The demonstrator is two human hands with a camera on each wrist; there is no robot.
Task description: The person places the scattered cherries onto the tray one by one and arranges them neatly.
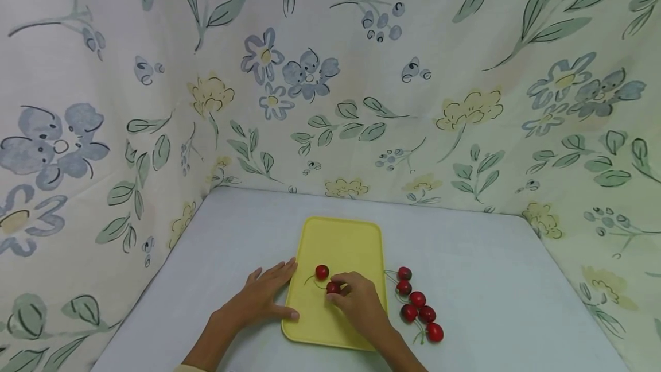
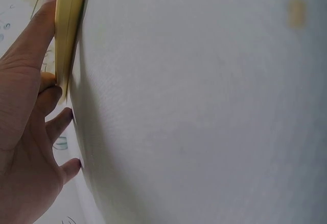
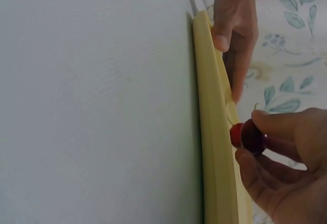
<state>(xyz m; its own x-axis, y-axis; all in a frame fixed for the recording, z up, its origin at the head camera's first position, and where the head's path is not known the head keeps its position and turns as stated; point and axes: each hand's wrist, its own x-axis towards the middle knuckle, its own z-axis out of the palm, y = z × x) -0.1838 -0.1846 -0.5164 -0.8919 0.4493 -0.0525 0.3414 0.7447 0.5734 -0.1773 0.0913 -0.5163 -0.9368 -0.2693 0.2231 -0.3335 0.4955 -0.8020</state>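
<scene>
A yellow tray (image 1: 341,245) lies on the white table. My right hand (image 1: 361,306) pinches a dark red cherry (image 1: 333,288) between thumb and fingertips, low over the tray's middle. In the right wrist view the pinched cherry (image 3: 253,136) partly covers another cherry (image 3: 235,134). That other cherry (image 1: 322,272), with its stem, sits on the tray just beyond my fingers. At the tray's left edge rests my left hand (image 1: 260,300), fingers spread and thumb over the rim. The left wrist view shows its thumb (image 2: 33,35) against the tray's side (image 2: 71,25).
Several cherries (image 1: 417,299) with green stems lie in a loose line on the table, right of the tray. Floral cloth (image 1: 361,148) hangs as walls behind and along both sides of the white tabletop (image 1: 465,257).
</scene>
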